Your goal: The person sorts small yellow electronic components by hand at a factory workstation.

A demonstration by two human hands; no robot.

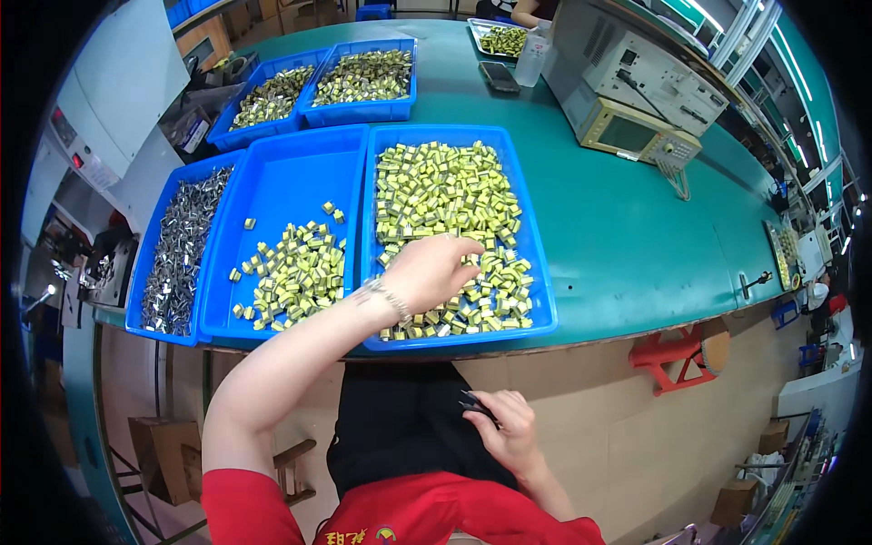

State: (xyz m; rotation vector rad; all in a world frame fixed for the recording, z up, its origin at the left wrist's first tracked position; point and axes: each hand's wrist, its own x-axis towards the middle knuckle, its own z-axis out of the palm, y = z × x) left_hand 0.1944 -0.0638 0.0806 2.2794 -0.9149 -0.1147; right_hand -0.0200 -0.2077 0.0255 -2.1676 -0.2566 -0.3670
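Note:
My left hand [434,272] reaches into the right-hand blue bin [548,309], over a heap of small yellow-and-grey block-shaped parts [445,191]. Its index finger and thumb bend down toward the parts with a gap between them; whether a part touches the fingertips is hard to see. A bracelet [391,298] circles that wrist. Close to my body, below the table edge, my right hand [510,431] is closed on a small black two-pronged tool [476,408], which resembles tweezers. Beside the left forearm, the middle blue bin [295,173] holds a smaller pile of similar yellow parts [300,272].
On the left is a blue bin of silvery metal pieces [184,245]. Two more filled blue bins [359,111] stand behind. A phone [499,77], a clear bottle [532,56] and a boxy instrument with a screen [627,127] occupy the green table [618,254]. A red stool [672,359] stands right.

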